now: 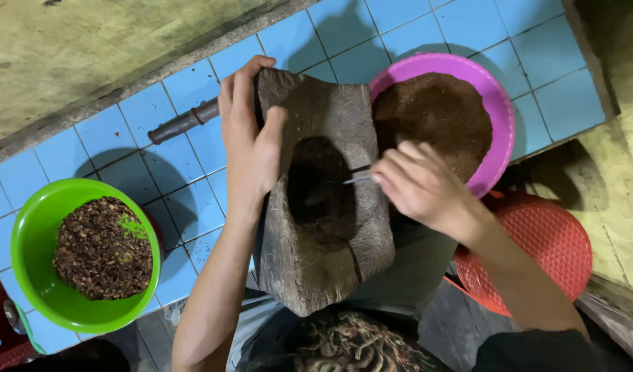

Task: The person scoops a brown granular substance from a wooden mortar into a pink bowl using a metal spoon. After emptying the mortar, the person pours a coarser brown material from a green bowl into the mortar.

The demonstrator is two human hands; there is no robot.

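Observation:
A heavy dark wooden mortar (323, 275) is tipped on its side over the blue-tiled counter edge, its hollow facing up at me. My left hand (251, 148) grips the mortar's far rim and steadies it. My right hand (420, 182) holds a metal spoon (358, 179) whose tip reaches into the hollow. Just behind the mortar sits a pink bowl (499, 103) filled with fine brown powder (433, 117).
A green bowl (34, 234) with coarse dark brown bits stands on the left of the blue-tiled counter (185, 186). A dark pestle (182, 124) lies behind my left hand. A red plastic stool (544, 241) stands lower right, another red item at the lower left corner.

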